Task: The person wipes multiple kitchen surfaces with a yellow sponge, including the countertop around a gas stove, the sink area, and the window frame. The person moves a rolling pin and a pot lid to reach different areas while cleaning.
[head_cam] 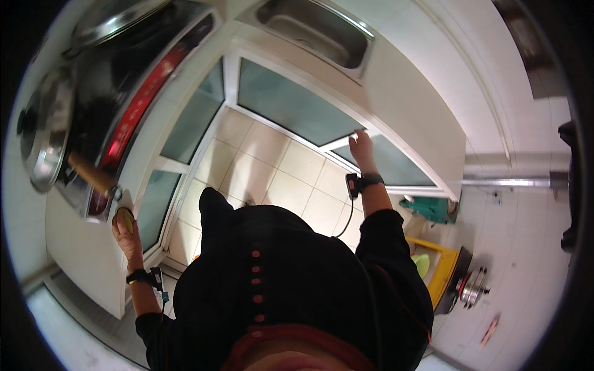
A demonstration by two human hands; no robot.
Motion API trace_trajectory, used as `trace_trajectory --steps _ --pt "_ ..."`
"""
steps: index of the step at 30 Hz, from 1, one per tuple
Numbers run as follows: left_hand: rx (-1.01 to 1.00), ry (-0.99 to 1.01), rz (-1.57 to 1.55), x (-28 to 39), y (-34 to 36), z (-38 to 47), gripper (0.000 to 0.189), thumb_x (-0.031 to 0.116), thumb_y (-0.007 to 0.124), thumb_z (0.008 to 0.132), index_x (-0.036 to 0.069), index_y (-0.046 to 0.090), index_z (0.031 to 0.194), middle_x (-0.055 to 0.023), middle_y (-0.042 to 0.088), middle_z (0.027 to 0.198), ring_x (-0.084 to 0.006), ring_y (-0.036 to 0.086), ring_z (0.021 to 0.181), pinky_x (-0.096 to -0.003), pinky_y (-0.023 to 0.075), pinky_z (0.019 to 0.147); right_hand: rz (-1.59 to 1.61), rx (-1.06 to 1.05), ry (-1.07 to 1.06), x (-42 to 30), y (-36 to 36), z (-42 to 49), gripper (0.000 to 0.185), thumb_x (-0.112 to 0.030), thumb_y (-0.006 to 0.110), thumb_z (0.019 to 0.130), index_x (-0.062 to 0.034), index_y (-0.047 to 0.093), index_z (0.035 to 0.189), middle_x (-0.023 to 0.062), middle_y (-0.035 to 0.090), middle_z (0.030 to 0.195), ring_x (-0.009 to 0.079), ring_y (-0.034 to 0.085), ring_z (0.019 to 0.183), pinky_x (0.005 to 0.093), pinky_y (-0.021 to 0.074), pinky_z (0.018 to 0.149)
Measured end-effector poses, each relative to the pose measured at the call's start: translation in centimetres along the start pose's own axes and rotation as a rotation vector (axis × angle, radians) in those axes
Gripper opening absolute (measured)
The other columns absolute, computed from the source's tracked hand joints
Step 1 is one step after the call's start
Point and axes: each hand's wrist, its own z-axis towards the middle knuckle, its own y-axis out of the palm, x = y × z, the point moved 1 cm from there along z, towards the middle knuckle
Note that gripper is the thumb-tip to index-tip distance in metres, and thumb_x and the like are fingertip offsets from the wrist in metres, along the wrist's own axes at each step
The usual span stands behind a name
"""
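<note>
At the left, my left hand [129,242] has its fingers around a small yellow-green object [126,220], possibly a sponge, over the white countertop [76,248]. Just beyond it, a wooden handle [91,174] with a metal loop at its near end reaches out over the stove's front edge. The black stove [104,81] has a red front panel [141,104]. My right hand [362,150] is by the white frame of the glass-fronted cabinet [297,102], its fingers bent. Whether it touches the frame is unclear.
A domed metal lid [46,134] is on the stove's left part, and another metal vessel [116,23] at its far end. A steel sink [315,35] is set in the far counter. At the right are a yellow-framed cabinet [441,273], a metal pot [474,287] and a green object [429,209].
</note>
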Motion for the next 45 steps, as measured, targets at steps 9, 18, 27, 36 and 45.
trace_trajectory --steps 9,18,27,36,45 --pt "-0.024 0.293 -0.242 12.6 7.2 10.4 0.054 -0.001 0.064 0.073 0.011 0.047 0.122 -0.0144 0.048 0.120 -0.0333 0.044 0.112 -0.0407 0.0374 0.095 -0.059 0.175 0.107 3.7 -2.7 6.1 0.040 -0.021 0.060 0.076 -0.0010 0.054 0.110 0.0248 0.048 0.119 0.0382 0.043 0.114 0.0414 0.0371 0.096" --pt "-0.078 0.173 -0.676 30.1 13.4 26.8 0.042 0.009 0.065 0.077 0.003 0.050 0.116 -0.0130 0.052 0.112 -0.0254 0.051 0.103 -0.0325 0.0411 0.089 -0.228 0.075 0.492 6.5 -3.5 12.5 0.053 -0.041 0.047 0.083 -0.0037 0.045 0.121 0.0225 0.036 0.131 0.0345 0.031 0.125 0.0471 0.0289 0.099" --pt "0.041 0.408 -0.555 39.2 24.1 37.6 0.046 0.009 0.067 0.071 0.003 0.049 0.113 -0.0162 0.053 0.103 -0.0335 0.051 0.096 -0.0395 0.0398 0.086 -0.415 0.202 0.591 6.2 -0.5 13.2 0.046 -0.038 0.043 0.085 -0.0050 0.044 0.117 0.0186 0.036 0.130 0.0337 0.029 0.123 0.0510 0.0263 0.092" --pt "0.025 0.727 -0.396 46.9 28.6 34.1 0.044 0.011 0.066 0.062 0.007 0.051 0.104 -0.0120 0.054 0.091 -0.0321 0.053 0.084 -0.0438 0.0414 0.070 -0.403 0.263 0.550 6.3 0.1 12.3 0.048 -0.036 0.046 0.083 -0.0057 0.042 0.120 0.0191 0.034 0.131 0.0341 0.026 0.124 0.0514 0.0228 0.094" --pt "-0.468 1.229 -0.679 58.4 30.8 23.4 0.041 0.004 0.059 0.068 0.010 0.050 0.108 -0.0107 0.047 0.105 -0.0278 0.045 0.104 -0.0450 0.0334 0.088 -0.398 0.230 0.562 6.3 0.1 12.0 0.051 -0.038 0.045 0.083 -0.0060 0.039 0.122 0.0192 0.032 0.134 0.0343 0.024 0.127 0.0528 0.0202 0.097"
